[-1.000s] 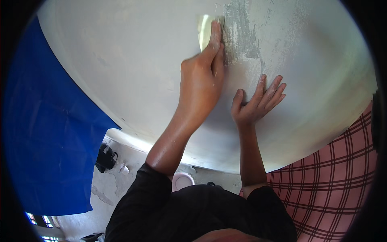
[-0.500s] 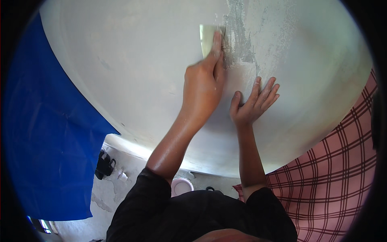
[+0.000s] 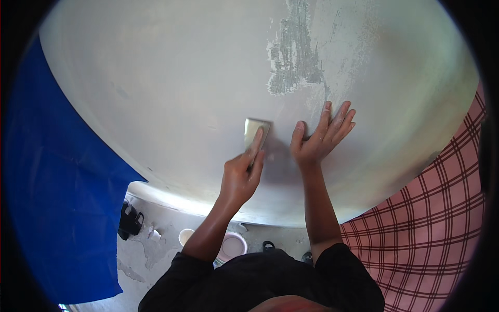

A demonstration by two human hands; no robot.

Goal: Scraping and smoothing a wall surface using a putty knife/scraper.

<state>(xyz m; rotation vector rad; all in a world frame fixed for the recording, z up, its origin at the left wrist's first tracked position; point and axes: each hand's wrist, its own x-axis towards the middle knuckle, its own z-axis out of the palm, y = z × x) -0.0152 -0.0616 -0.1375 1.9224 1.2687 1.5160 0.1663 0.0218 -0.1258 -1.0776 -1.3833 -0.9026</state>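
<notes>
Grey wall (image 3: 156,93), smoothing apparently underway: left hand (image 3: 240,176) gripped scraper (image 3: 251,134), right hand (image 3: 315,144) lay flat, fingers spread; next stroke likely called for even pressure.

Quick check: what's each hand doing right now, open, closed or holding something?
Left hand: closed on a flat-bladed scraper.
Right hand: open and spread against the pale wall, nothing visible in it.

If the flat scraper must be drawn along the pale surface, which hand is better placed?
Probably the left hand: it holds the scraper, with one finger laid along it. The right hand holds no tool and lies spread on the pale surface.
</notes>
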